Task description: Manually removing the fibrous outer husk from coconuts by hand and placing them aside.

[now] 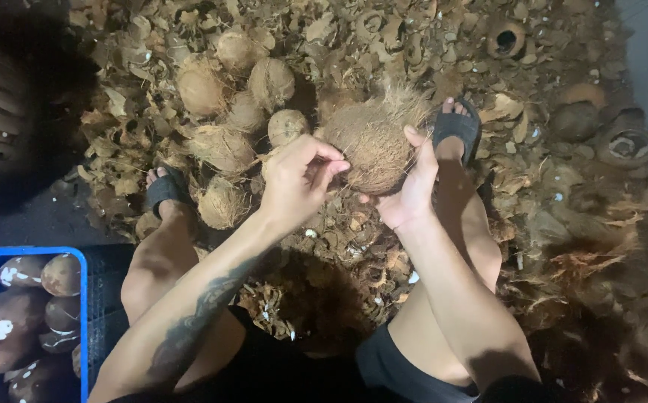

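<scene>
**Stripping Fibre From a Husked Coconut**

Hairy brown coconut [372, 138] held above the husk litter [563, 186], cradled from below and the right in the half-open right hand [412, 186]. Left hand [298, 179] closed to a pinch on fibre at its left flank. Best peeled in short pulls, away from the cradling palm. Left of the coconut: heaped coconuts [234, 97], blue crate [83, 298] nearer. Roomier litter to its right.

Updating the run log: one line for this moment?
left hand: picking at husk | right hand: holding coconut | crate: peeled coconuts
</scene>
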